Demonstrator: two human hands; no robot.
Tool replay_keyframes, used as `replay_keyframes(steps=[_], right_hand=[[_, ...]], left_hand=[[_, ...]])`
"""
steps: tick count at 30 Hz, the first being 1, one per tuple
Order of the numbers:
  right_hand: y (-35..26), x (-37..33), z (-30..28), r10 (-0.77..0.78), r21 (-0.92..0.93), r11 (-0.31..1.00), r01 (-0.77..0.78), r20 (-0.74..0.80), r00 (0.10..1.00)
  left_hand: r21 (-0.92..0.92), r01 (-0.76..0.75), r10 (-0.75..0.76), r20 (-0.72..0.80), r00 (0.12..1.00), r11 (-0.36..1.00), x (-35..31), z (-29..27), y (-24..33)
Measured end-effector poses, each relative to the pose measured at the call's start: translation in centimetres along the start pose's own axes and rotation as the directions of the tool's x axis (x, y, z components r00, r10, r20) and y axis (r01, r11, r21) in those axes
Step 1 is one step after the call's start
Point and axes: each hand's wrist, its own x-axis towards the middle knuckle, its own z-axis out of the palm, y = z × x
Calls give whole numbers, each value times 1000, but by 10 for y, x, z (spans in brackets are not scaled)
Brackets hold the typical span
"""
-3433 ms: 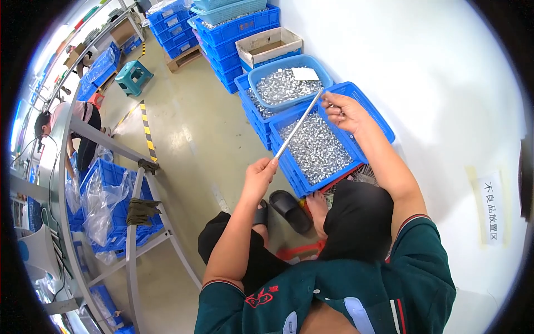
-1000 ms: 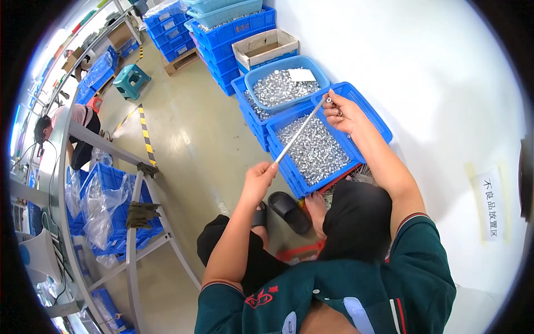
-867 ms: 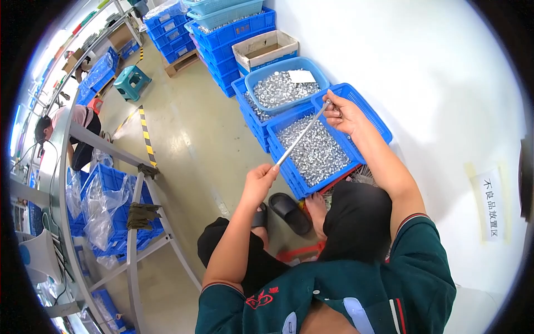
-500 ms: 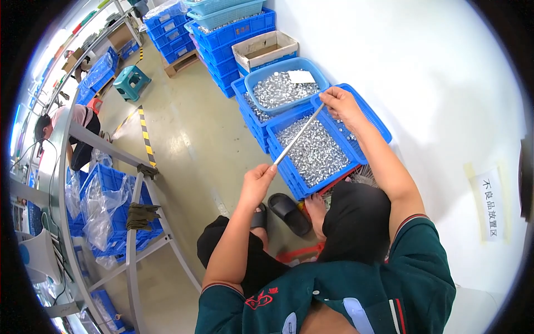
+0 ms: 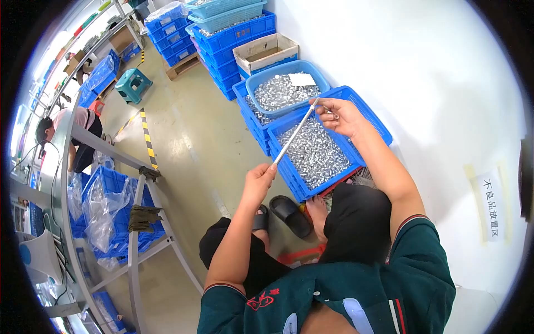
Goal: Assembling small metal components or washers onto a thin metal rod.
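My left hand is closed round the lower end of a thin silver rod, which slants up and away to the right. At the rod's upper tip, the thumb and fingertips of my right hand pinch a small silver metal piece against or around it; which of these I cannot tell. A few more small silver metal pieces lie in that hand's curled fingers. Beneath the rod stands a blue crate filled with many similar short metal pieces.
Behind it, a light blue basin holds more metal pieces and a white card. A blue mesh basket adjoins on the right, beside the white wall. To the left are a grey metal frame, a teal stool and a bending person.
My right hand has turned and opened its palm upward at the rod's tip, showing small metal pieces in the fingers. The rod is tilted more steeply; my left hand stays nearly in place.
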Motion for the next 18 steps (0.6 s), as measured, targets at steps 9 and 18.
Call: replay_keyframes(steps=[9, 18], right_hand=[[-7, 0, -29, -101, 137, 986, 97, 17, 995], [-1, 1, -7, -10, 268, 963, 0, 37, 999]], left_hand=[[4, -70, 70, 44, 997, 998, 0, 1, -3], [-2, -35, 35, 51, 998, 999, -1, 0, -1]])
